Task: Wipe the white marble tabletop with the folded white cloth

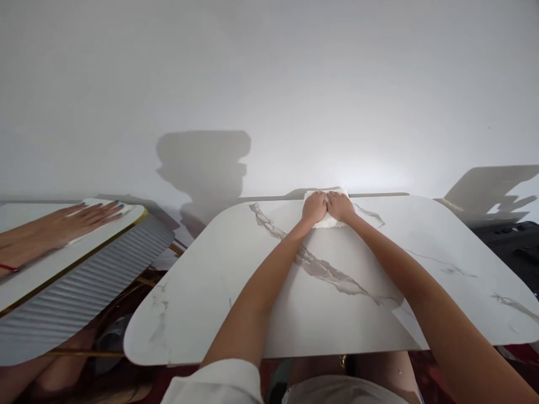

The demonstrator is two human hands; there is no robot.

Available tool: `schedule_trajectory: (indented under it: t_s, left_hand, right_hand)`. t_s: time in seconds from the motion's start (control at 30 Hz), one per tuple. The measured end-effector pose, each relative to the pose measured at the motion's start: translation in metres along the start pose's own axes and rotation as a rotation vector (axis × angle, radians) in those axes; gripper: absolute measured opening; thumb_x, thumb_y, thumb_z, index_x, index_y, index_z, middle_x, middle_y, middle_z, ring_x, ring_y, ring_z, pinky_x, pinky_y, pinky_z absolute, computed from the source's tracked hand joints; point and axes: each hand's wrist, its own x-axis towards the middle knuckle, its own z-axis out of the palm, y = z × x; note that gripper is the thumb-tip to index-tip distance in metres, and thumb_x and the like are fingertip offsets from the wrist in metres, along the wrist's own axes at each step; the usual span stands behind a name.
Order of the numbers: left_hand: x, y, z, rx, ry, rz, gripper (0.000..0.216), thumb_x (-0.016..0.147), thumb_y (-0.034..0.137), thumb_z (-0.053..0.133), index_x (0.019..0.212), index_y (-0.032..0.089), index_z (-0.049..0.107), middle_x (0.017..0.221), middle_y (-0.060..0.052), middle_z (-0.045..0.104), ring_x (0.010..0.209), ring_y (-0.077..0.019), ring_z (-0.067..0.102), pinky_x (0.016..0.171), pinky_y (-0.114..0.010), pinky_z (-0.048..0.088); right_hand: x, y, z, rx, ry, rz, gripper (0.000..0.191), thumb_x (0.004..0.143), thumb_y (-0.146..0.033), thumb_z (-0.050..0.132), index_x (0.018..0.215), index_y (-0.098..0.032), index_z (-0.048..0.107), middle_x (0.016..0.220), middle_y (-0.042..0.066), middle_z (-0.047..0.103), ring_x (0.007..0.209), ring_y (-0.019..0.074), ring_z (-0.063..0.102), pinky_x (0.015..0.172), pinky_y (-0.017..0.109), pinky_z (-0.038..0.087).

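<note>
A folded white cloth (330, 223) lies at the far edge of the white, grey-veined marble tabletop (210, 280), close to the wall. My left hand (315, 207) is on the cloth's left half, fingers bent over it and closed. Beside it, my right hand (340, 206) presses the right half in the same way, with the knuckles of both hands nearly touching. Both arms reach forward across the tabletop. The underside of the cloth is hidden; whether it is fabric or thick paper I cannot tell.
On the left, another person's hands (95, 216) lie flat over a white cloth on a second table (33, 294) with gold trim and a ribbed side. A pale wall (269, 84) rises right behind both tables. A black object (511, 244) stands at the right.
</note>
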Motion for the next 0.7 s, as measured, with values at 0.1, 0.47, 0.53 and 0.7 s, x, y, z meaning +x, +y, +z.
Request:
schedule_trajectory:
  t_s: [0.1, 0.47, 0.53, 0.7]
  left_hand:
    - [0.014, 0.014, 0.008, -0.021, -0.01, 0.008, 0.03, 0.09, 0.009, 0.033, 0.101, 0.018, 0.06, 0.111, -0.01, 0.065, 0.111, -0.0221, 0.056, 0.097, -0.036, 0.043]
    - [-0.008, 0.071, 0.007, -0.049, -0.031, 0.221, 0.032, 0.092, 0.01, 0.032, 0.114, 0.013, 0.055, 0.124, -0.013, 0.06, 0.121, -0.0221, 0.05, 0.106, -0.036, 0.036]
    - [-0.024, 0.075, 0.0, -0.047, -0.046, 0.24, 0.033, 0.091, 0.011, 0.033, 0.116, 0.011, 0.055, 0.127, -0.015, 0.058, 0.124, -0.0228, 0.048, 0.108, -0.035, 0.034]
    - [-0.07, 0.079, -0.018, -0.033, -0.071, 0.24, 0.037, 0.09, 0.013, 0.034, 0.124, 0.012, 0.051, 0.134, -0.014, 0.053, 0.129, -0.0242, 0.044, 0.11, -0.039, 0.033]
  right_hand:
    - [0.0, 0.019, -0.003, -0.03, 0.012, 0.031, 0.043, 0.096, -0.02, 0.028, 0.131, -0.01, 0.049, 0.141, 0.014, 0.049, 0.131, 0.0239, 0.04, 0.105, 0.038, 0.029]
    - [-0.069, 0.034, -0.018, -0.14, 0.052, 0.14, 0.047, 0.096, -0.021, 0.026, 0.136, -0.003, 0.043, 0.144, 0.02, 0.043, 0.133, 0.0295, 0.036, 0.106, 0.043, 0.026]
    - [-0.085, 0.025, -0.019, -0.142, 0.062, 0.129, 0.047, 0.095, -0.02, 0.028, 0.136, -0.003, 0.043, 0.144, 0.021, 0.043, 0.132, 0.031, 0.036, 0.105, 0.045, 0.027]
    - [-0.125, -0.006, -0.025, -0.138, 0.055, 0.093, 0.049, 0.095, -0.021, 0.029, 0.138, 0.0, 0.041, 0.144, 0.023, 0.042, 0.132, 0.0336, 0.035, 0.106, 0.047, 0.026]
